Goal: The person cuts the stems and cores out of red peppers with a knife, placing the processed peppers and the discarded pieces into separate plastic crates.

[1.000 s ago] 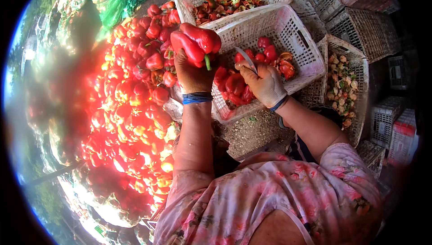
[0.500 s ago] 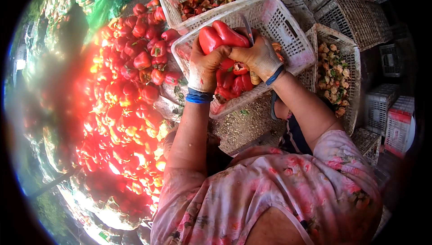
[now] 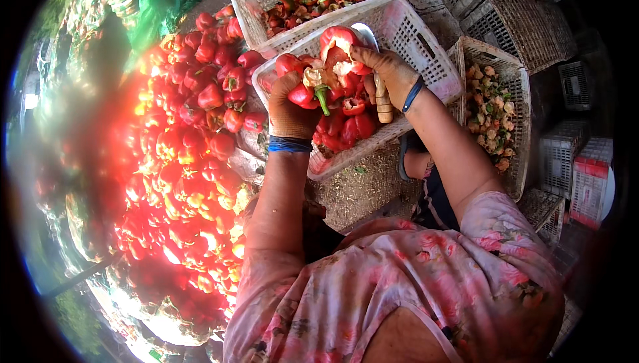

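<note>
Over a white plastic crate (image 3: 436, 96), my gloved left hand (image 3: 293, 108) is closed on a piece of red bell pepper (image 3: 301, 95) with its pale seed core and green stem (image 3: 322, 98) showing. My gloved right hand (image 3: 394, 75) grips an opened piece of red bell pepper (image 3: 337, 38), its torn inner side exposed. The same hand also keeps a knife, its wooden handle (image 3: 383, 102) pointing down and its blade (image 3: 365, 35) sticking up past the fingers. Opened red peppers (image 3: 346, 131) lie in the crate below.
Behind stands another white crate (image 3: 243, 4) with pepper scraps (image 3: 313, 2). A crate (image 3: 522, 106) of pale cores (image 3: 491, 113) is at the right, near stacked crates (image 3: 522, 30). A large heap of red peppers (image 3: 180, 163), partly washed out by glare, spreads at the left beside green netting (image 3: 170, 3).
The red pepper that both hands held together is now in separate pieces, its core and stem exposed. My hands have moved slightly apart, and the knife handle shows more fully.
</note>
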Demonstrator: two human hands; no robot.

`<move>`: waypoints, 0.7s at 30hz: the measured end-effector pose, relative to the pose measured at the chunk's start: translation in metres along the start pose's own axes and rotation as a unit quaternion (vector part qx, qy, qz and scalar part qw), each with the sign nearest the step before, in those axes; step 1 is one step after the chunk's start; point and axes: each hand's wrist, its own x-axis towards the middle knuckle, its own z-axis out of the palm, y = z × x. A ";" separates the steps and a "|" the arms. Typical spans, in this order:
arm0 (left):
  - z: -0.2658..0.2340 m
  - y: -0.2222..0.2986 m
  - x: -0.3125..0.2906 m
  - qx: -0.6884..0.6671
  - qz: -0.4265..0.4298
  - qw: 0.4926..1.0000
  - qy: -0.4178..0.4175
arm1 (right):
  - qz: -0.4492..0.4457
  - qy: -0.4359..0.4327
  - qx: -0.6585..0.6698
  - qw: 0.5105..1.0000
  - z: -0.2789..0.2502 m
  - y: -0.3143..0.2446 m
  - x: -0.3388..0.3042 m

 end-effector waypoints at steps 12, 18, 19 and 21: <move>-0.023 -0.015 0.012 -0.032 -0.123 0.980 0.156 | -0.392 0.043 -0.594 0.702 0.036 0.022 -0.014; -0.033 -0.007 0.012 -0.034 -0.149 0.979 0.135 | -0.378 -0.040 -0.607 0.698 0.034 0.014 -0.020; -0.022 -0.005 0.008 -0.016 -0.149 0.979 0.141 | -0.355 -0.043 -0.617 0.701 0.038 0.006 -0.027; -0.009 -0.004 0.004 0.011 -0.148 0.982 0.121 | -0.314 -0.022 -0.633 0.707 0.042 0.001 -0.027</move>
